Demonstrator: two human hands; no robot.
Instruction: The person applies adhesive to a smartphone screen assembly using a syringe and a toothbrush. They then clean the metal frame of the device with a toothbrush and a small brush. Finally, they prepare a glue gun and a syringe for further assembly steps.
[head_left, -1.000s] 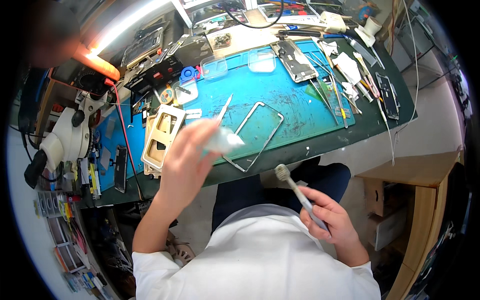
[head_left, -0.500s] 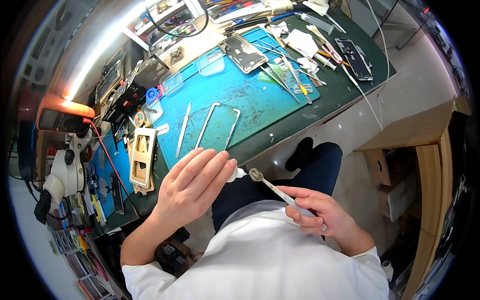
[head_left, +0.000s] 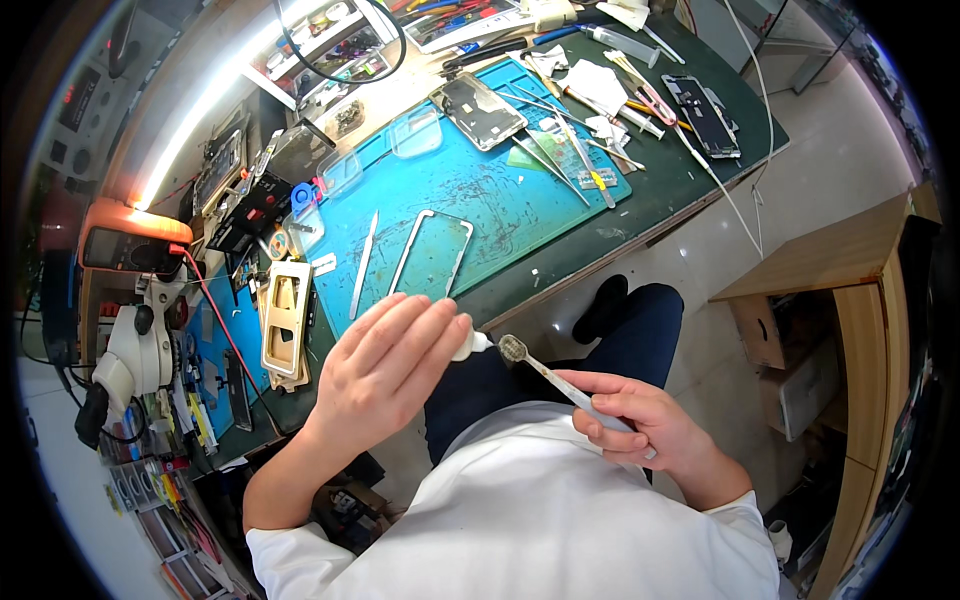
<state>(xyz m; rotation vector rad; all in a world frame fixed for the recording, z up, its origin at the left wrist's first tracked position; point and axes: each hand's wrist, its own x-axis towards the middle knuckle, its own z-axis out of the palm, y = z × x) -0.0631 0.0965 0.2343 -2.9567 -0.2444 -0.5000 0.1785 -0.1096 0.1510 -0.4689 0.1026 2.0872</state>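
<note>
My left hand (head_left: 385, 368) is closed around a white squeeze bottle (head_left: 474, 344), most of it hidden by the fingers. The bottle's narrow tip points right, close to the bristle head of a worn toothbrush (head_left: 556, 381). Whether tip and bristles touch is hard to tell. Fingers and thumb of my right hand (head_left: 655, 428) grip the brush's pale handle, with its bristles facing up. Beyond my left hand, a thin phone frame (head_left: 408, 250) with pale edging lies on the blue work mat (head_left: 330, 225). Left of it rests a slim silver tool (head_left: 365, 263).
A gold metal fixture (head_left: 285, 325) and an orange multimeter (head_left: 130, 237) stand at the left. Farther back are a phone housing (head_left: 480, 108), tweezers (head_left: 550, 163), clear plastic lids (head_left: 416, 133) and a phone screen assembly (head_left: 703, 118). A wooden cabinet (head_left: 830, 250) stands at the right.
The whole view has shifted slightly, so the bench sits a little differently. Both hands keep their grips, and the bottle tip stays beside the bristles.
</note>
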